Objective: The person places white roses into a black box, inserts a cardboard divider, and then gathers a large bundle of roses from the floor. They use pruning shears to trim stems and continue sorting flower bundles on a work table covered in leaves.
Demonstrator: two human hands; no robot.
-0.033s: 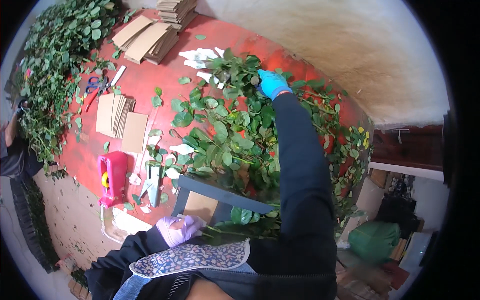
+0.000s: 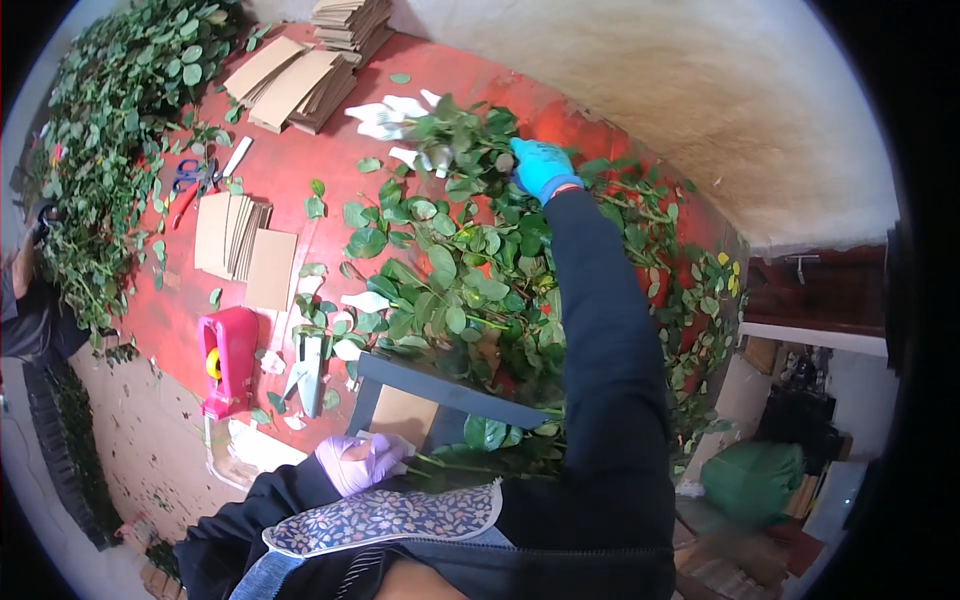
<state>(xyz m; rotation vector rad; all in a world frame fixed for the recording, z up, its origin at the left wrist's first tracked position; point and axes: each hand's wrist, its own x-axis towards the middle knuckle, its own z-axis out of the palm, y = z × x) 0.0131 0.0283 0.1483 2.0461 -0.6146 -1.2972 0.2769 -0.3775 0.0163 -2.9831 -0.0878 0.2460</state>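
Right grip (image 2: 543,168) of mine clasped a leafy rose bunch (image 2: 470,150) near the red table (image 2: 330,150)'s far edge, left grip (image 2: 365,462) pinched green stems (image 2: 434,461) by its near edge!

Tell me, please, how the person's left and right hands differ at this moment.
The left hand is gloved in light purple, the right hand in bright blue. The left hand is low in the view, by the dark gray frame; the right hand is stretched far across the red table, at the leafy stems. Both extend from dark sleeves.
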